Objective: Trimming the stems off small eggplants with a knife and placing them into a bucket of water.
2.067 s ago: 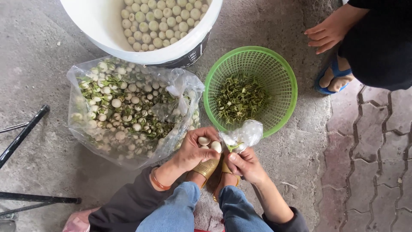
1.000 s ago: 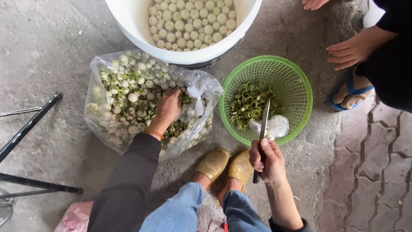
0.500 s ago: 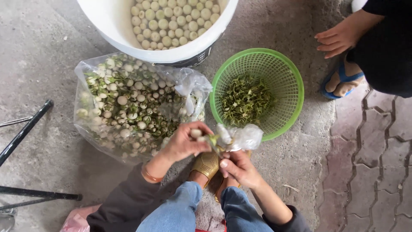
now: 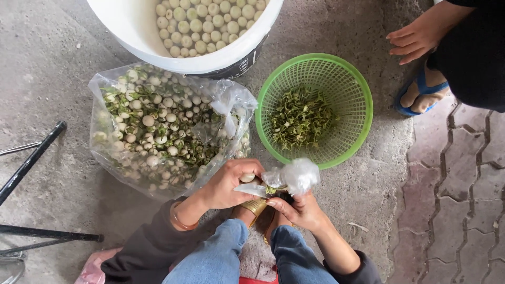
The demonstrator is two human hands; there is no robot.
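Two hands meet: left hand (image 4: 227,185) grasps a small round fruit (image 4: 247,178), right hand (image 4: 300,209) grips a knife (image 4: 251,189); green basket (image 4: 314,109) at one o'clock, plastic bag (image 4: 163,129) at eleven.

Grey concrete floor (image 4: 58,79), brick paving (image 4: 463,210)

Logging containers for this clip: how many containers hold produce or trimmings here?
3: white bucket at top, clear plastic bag at left centre, green basket to the bag's right. Others may lie outside the frame.
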